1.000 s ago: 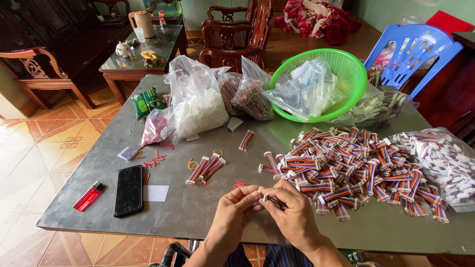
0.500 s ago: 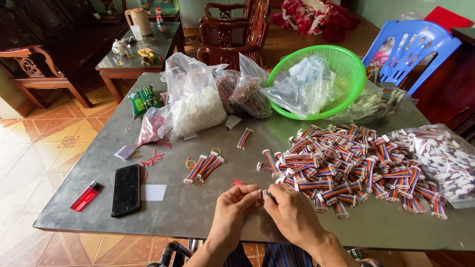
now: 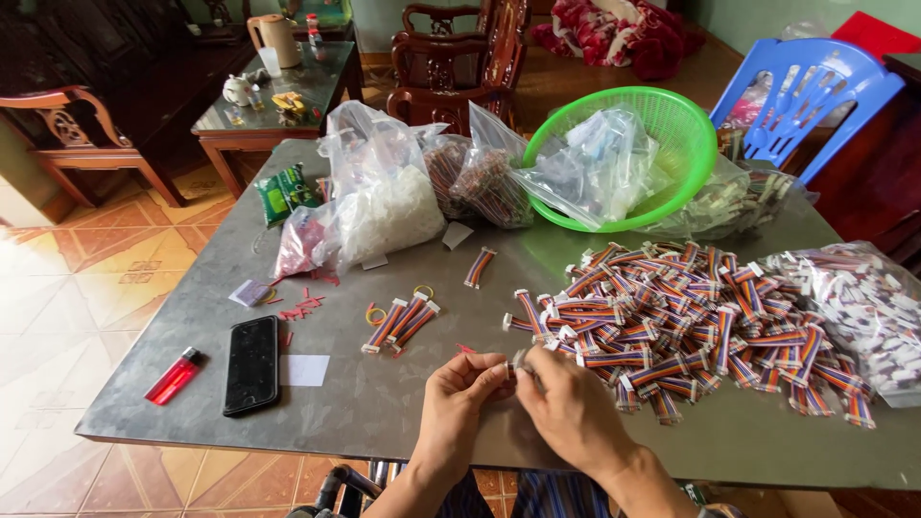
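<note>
Both forearms come up from the six o'clock edge of the grey metal bench (image 3: pixel 403 393), wrists bent inward so the hands meet. The left hand (image 3: pixel 459 393) and right hand (image 3: pixel 566 408) pinch between their fingertips a small white-ended ribbon-cable piece (image 3: pixel 514 367) — mostly hidden by the fingers. At two o'clock from the hands spreads a large heap of short multicoloured ribbon cables with white connectors (image 3: pixel 691 321), its near edge just beside the right hand. At ten o'clock lies a small bundle of the same cables (image 3: pixel 401 322); further left — a black phone (image 3: pixel 252 364) and a red lighter (image 3: pixel 174 375).
</note>
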